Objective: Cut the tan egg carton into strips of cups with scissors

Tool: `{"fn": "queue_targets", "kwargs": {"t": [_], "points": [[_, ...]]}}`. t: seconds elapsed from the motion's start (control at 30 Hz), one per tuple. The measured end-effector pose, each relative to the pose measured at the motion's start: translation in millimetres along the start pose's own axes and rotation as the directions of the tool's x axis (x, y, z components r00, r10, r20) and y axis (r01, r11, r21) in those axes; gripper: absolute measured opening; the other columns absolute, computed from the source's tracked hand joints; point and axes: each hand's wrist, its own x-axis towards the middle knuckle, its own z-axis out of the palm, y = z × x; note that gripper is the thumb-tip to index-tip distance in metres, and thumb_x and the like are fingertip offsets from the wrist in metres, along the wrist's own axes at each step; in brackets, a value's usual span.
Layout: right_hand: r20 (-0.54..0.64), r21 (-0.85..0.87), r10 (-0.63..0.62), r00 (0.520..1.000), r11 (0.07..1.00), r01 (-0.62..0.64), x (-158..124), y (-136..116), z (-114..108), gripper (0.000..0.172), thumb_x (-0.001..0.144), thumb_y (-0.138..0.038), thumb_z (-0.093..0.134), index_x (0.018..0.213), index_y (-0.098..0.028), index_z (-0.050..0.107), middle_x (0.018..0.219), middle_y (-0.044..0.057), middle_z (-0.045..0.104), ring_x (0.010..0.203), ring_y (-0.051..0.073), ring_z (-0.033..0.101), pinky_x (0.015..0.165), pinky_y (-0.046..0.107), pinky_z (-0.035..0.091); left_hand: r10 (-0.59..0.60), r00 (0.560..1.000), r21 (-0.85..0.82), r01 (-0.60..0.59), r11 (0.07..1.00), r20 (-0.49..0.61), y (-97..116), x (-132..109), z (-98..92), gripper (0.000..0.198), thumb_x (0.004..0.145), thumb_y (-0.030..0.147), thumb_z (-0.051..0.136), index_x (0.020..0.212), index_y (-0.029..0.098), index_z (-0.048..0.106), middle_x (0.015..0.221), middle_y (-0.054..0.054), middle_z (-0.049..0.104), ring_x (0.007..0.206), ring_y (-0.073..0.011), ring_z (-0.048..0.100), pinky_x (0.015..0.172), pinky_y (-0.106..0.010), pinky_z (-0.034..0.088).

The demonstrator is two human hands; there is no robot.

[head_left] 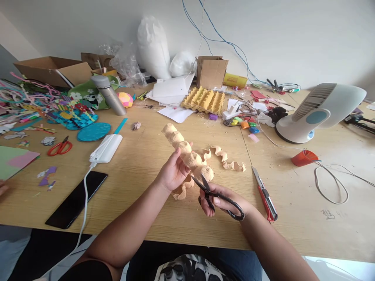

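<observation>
**Egg-carton strip held, scissors at its near end**

The egg-carton strip (pixel 187 154) was gripped above the table (pixel 146 156) by closed left hand (pixel 172 171) fingers. Black scissors (pixel 218 195) were held in the right hand (pixel 222 201), fingers through the loops, blades parted at the strip's near end. 1 wavy offcut (pixel 228 158) lay just behind.

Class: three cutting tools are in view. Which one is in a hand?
The black scissors, gripped by the right hand. The red scissors and red knife lie untouched on the table.
</observation>
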Motion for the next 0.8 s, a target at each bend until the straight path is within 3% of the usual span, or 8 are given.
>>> {"fn": "queue_targets", "kwargs": {"t": [0.3,0.47,0.8], "points": [[-0.053,-0.124,-0.019,0.998,0.992,0.012,0,-6,10,0.047,0.105,-0.063,0.058,0.106,-0.016,0.058,0.071,0.000,0.062,0.061,0.012,0.053,0.059,0.025,0.042,-0.027,1.000,-0.011,0.027,1.000,-0.002,1,0,-1.9,0.042,0.105,0.034,0.063,0.143,0.015,0.066,0.095,-0.007,0.083,0.079,-0.0168,0.080,0.065,-0.024,0.064],[-0.066,-0.187,-0.069,0.995,0.981,0.055,0,-8,14,0.043,0.108,-0.058,0.054,0.104,-0.016,0.059,0.066,-0.004,0.052,0.059,0.011,0.046,0.060,0.026,0.039,-0.036,0.999,-0.004,0.036,0.999,0.007,1,1,-4.8,0.045,0.105,0.037,0.063,0.144,0.015,0.065,0.095,-0.007,0.083,0.079,-0.0170,0.080,0.062,-0.023,0.062],[-0.070,-0.213,-0.055,0.996,0.976,0.039,0,-5,14,0.042,0.108,-0.057,0.056,0.105,-0.016,0.060,0.064,-0.005,0.050,0.055,0.010,0.043,0.054,0.024,0.036,-0.035,0.999,-0.004,0.035,0.999,0.004,2,1,-3.0,0.045,0.106,0.036,0.061,0.146,0.017,0.065,0.094,-0.007,0.083,0.079,-0.0164,0.079,0.073,-0.025,0.064]]}}
